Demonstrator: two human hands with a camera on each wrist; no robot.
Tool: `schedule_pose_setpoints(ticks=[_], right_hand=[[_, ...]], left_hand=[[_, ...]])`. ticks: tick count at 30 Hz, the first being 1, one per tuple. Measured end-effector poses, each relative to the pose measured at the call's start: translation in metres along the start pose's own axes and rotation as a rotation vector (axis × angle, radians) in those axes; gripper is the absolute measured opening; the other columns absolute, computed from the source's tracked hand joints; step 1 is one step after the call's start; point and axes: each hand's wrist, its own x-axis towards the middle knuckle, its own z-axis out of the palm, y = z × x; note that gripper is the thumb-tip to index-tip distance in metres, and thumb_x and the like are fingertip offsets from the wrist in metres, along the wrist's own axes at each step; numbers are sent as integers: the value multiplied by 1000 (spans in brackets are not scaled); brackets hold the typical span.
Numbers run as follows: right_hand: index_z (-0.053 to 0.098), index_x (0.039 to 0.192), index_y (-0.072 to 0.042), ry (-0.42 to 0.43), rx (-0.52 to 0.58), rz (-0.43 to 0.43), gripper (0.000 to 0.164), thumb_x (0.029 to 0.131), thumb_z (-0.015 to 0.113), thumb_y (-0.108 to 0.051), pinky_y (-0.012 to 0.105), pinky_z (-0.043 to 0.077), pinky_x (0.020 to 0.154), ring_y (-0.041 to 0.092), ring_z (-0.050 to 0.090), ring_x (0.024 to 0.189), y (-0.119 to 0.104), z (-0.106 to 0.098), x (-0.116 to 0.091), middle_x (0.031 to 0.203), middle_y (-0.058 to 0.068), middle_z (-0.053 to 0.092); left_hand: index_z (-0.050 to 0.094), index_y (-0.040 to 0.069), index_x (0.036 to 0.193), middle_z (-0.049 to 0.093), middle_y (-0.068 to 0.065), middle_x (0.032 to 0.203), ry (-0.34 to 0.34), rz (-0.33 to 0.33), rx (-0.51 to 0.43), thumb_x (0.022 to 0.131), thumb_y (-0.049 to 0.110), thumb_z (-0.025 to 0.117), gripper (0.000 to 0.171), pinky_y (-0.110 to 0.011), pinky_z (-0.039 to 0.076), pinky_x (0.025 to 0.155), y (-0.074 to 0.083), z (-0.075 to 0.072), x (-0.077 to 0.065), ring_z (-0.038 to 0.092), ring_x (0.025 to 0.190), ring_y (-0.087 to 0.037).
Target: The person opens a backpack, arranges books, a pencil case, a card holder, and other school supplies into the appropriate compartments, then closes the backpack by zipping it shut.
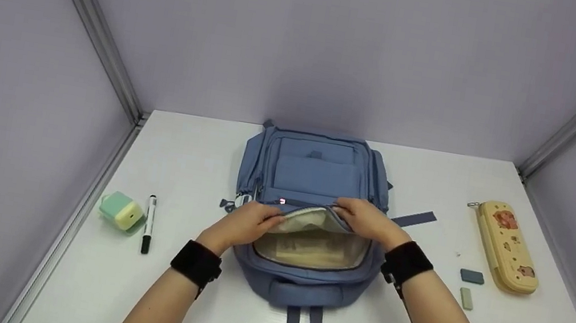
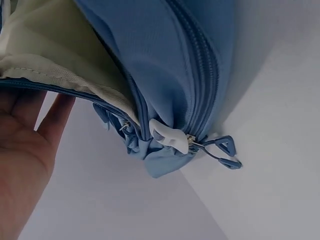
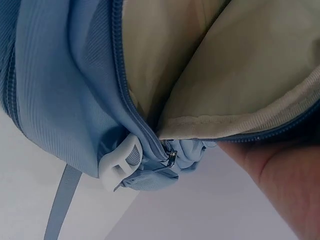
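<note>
A blue backpack lies on the white table, its zipped compartment gaping toward the person. Pale lining shows inside; the same lining fills much of both wrist views. My left hand pinches the opening's upper edge on the left side. On the right side of that edge, my right hand grips the fabric. In the left wrist view, fingers lie against the outside of the zippered edge. The right wrist view shows the zipper pull near a white plastic buckle; the right fingertips are hidden there.
To the left are a green and yellow sharpener-like box and a black-and-white marker. On the right lie a yellow pencil case, a dark blue eraser-like block and a green one. Grey walls enclose the table.
</note>
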Motion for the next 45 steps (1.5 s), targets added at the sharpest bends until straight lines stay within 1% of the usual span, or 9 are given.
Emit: schedule_pose_setpoints(ticks=[7, 11, 16, 19, 23, 30, 35, 39, 45], right_hand=[[62, 99, -7, 45, 51, -31, 24, 106, 46, -23, 40, 45, 74, 19, 54, 76, -8, -11, -5, 81, 2, 55], [65, 121, -5, 127, 128, 4, 36, 106, 45, -31, 46, 46, 92, 25, 61, 104, -7, -21, -14, 112, 10, 66], [52, 140, -1, 141, 201, 13, 55, 97, 62, -35, 49, 40, 102, 31, 51, 126, -4, -30, -24, 138, 17, 54], [53, 138, 0, 183, 165, 14, 58, 91, 72, -28, 48, 43, 100, 31, 54, 122, -2, -31, -25, 134, 18, 56], [66, 120, -3, 288, 112, 65, 34, 93, 70, -23, 42, 50, 79, 23, 63, 91, 1, -28, -22, 106, 10, 68], [68, 95, -8, 385, 74, 146, 18, 94, 68, -25, 35, 40, 64, 18, 49, 68, 9, -25, -11, 78, 1, 61], [67, 92, -4, 428, 39, 165, 19, 93, 69, -23, 35, 38, 61, 19, 47, 64, 15, -28, -3, 70, 2, 55], [67, 92, -2, 451, 15, 199, 22, 93, 69, -24, 35, 38, 62, 21, 49, 67, 18, -32, 3, 71, 3, 55], [60, 83, -2, 460, 4, 274, 28, 93, 69, -27, 37, 36, 59, 24, 47, 64, 18, -33, 10, 67, 4, 49]], left_hand=[[60, 11, 81, 40, 7, 61, 215, -37, 121, 103, 24, 53, 27, -30, 37, 53, 7, -8, 11, 41, 53, -10], [59, 11, 82, 43, 5, 61, 305, -90, 128, 104, 25, 52, 27, -31, 39, 54, 9, -9, 21, 45, 54, -13], [58, 10, 82, 41, 3, 61, 360, -149, 115, 104, 25, 51, 28, -34, 39, 54, 12, -13, 30, 44, 55, -16], [60, 9, 83, 43, 1, 62, 381, -166, 112, 104, 25, 51, 27, -36, 40, 56, 11, -17, 34, 45, 57, -18], [63, 8, 88, 46, 2, 65, 371, -165, 61, 104, 26, 52, 26, -35, 41, 58, 8, -20, 36, 47, 60, -17], [64, 9, 105, 56, 1, 76, 320, -170, -87, 104, 32, 50, 27, -33, 44, 64, -2, -17, 27, 52, 68, -15], [58, 7, 129, 67, -11, 110, 345, -175, -24, 101, 37, 54, 41, -43, 50, 83, -11, -11, 16, 64, 98, -24], [41, 10, 146, 57, -18, 133, 405, -80, 59, 101, 27, 57, 51, -47, 47, 93, -19, -3, 12, 57, 118, -33], [37, 21, 152, 58, -16, 112, 448, 40, 227, 101, 11, 55, 55, -43, 53, 74, -27, 4, 18, 62, 87, -30]])
